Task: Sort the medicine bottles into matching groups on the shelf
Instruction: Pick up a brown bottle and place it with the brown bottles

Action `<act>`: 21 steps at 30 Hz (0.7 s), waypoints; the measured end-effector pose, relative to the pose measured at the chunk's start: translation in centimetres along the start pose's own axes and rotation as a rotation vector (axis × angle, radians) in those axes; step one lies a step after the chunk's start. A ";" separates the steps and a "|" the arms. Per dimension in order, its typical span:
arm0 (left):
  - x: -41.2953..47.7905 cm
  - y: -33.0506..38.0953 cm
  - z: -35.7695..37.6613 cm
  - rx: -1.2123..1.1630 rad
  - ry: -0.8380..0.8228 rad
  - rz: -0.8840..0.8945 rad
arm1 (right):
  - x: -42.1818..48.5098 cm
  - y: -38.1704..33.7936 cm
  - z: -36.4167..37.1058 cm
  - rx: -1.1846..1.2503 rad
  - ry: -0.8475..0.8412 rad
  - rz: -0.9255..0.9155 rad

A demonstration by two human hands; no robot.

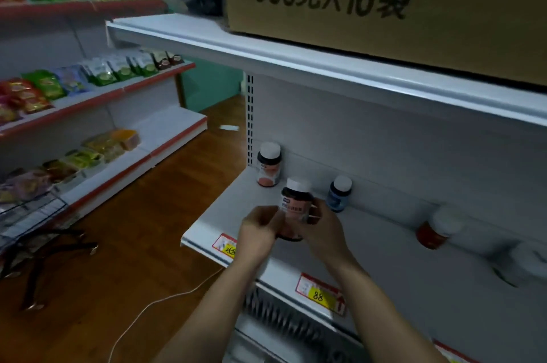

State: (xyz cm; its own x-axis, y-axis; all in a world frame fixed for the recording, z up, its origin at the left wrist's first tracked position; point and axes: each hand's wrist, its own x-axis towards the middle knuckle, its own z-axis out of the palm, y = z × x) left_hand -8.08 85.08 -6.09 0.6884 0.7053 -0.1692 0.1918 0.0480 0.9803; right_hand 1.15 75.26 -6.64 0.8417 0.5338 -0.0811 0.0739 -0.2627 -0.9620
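Cardboard carton [384, 7] marked "360克X16袋" sits on the upper shelf board [266, 48], which overhangs the white shelf [219, 208] where the medicine bottles are being sorted.

Over the front part of that shelf, a person's left hand [259, 230] and right hand [321, 229] together hold one dark bottle with a white cap and pink label [296, 208], upright. The fingers of both hands are curled round its lower body from either side, and whether its base touches the shelf cannot be told.

A twin bottle [268, 164] with the same pink label stands in the back left corner against the rear panel. A blue bottle [339, 193] stands at the back just right of the hands, and a red bottle [438, 228] is well apart to the right. Beyond it is a pale bottle [527, 259] too blurred to read.

The step in hand appears to be pairing the held bottle with its twin. The next move likely calls for a short carry back and left, then setting it down upright just beside the twin without nudging it.

Bare shelf lies open between the twin and the blue bottle. The left end of the shelf drops straight to the wooden floor [148, 244], and the front lip carrying the price tags [321, 293] is close beneath the hands. The overhanging board limits how high the bottle can be lifted.
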 end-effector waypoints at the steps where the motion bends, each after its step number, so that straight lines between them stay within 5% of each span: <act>1: 1.3 0.1 -0.6 0.049 -0.032 0.002 | 0.8 -0.1 0.8 -0.006 0.030 -0.002; 10: 8.4 0.1 -3.9 0.200 -0.366 -0.023 | 5.4 0.8 6.4 -0.084 0.423 0.015; 21: 12.1 0.2 -4.5 0.179 -0.516 0.039 | 10.4 0.5 8.6 -0.177 0.574 0.033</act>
State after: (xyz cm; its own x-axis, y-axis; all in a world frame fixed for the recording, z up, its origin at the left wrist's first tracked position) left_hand -2.88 96.77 -7.52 0.9424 0.2637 -0.2059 0.2448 -0.1241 0.9616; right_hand 5.29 87.61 -10.21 0.9957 0.0168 0.0911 0.0896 -0.4277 -0.8995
